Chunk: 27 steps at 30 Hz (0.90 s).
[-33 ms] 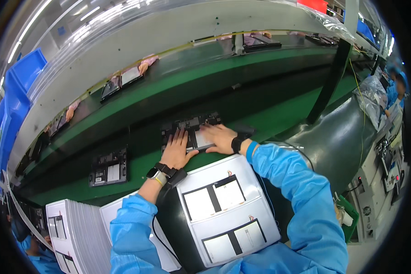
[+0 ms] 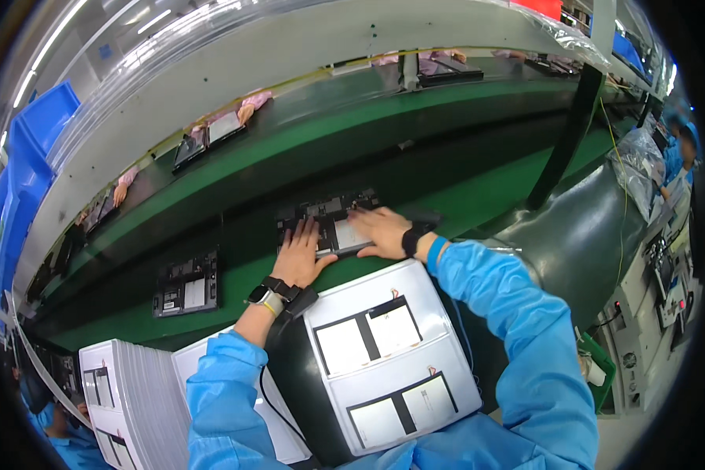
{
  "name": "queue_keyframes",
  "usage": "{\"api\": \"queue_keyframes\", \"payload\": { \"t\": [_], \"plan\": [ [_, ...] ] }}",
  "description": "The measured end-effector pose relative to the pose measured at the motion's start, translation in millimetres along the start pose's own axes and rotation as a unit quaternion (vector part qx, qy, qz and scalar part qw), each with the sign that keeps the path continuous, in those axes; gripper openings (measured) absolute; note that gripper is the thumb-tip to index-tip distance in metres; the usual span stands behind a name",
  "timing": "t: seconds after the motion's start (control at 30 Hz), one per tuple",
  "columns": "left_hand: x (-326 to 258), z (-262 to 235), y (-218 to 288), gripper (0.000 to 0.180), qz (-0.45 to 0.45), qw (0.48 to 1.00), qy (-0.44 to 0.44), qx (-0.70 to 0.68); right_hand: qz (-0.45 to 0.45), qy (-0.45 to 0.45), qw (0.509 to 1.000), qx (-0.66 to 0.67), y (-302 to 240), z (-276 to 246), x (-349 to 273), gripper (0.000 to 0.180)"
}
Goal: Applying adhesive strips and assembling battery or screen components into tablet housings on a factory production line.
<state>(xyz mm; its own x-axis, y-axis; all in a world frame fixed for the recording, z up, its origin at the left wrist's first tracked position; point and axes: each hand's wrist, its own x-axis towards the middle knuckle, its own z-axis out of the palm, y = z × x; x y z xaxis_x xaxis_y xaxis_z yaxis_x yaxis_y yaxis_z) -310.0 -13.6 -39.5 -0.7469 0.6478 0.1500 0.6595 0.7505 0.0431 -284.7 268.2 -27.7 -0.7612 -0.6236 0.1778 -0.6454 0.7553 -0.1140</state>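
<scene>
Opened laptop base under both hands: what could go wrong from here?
1. The left hand and right hand lie spread over the laptop base with its inner parts exposed; uneven pressure might harm them.
2. A black cable trails down beside the left forearm and might snag as that arm moves.
3. The white tray of flat battery packs sits between the forearms, so a sleeve could knock it.
</scene>
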Motion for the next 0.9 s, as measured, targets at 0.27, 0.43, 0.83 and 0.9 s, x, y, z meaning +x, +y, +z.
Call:
{"api": "queue_keyframes", "payload": {
  "t": [0.27,0.43,0.83,0.9],
  "plan": [
    [-15,19,-20,0.100,-0.016,0.997,0.059,0.054,0.069,-0.024,0.997,0.024,0,-18,-12,0.074],
    [-14,22,-41,0.115,-0.039,0.998,0.023,0.047,0.056,0.268,0.952,0.140,8,-69,-42,0.033],
    [-12,-61,-6,0.064,-0.127,0.990,-0.020,0.059,0.457,0.282,0.843,0.025,-22,-10,-312,0.086],
    [-14,-70,28,0.049,-0.011,0.992,0.122,0.017,0.425,0.445,0.788,-0.006,-37,-17,-294,0.068]
  ]
}}
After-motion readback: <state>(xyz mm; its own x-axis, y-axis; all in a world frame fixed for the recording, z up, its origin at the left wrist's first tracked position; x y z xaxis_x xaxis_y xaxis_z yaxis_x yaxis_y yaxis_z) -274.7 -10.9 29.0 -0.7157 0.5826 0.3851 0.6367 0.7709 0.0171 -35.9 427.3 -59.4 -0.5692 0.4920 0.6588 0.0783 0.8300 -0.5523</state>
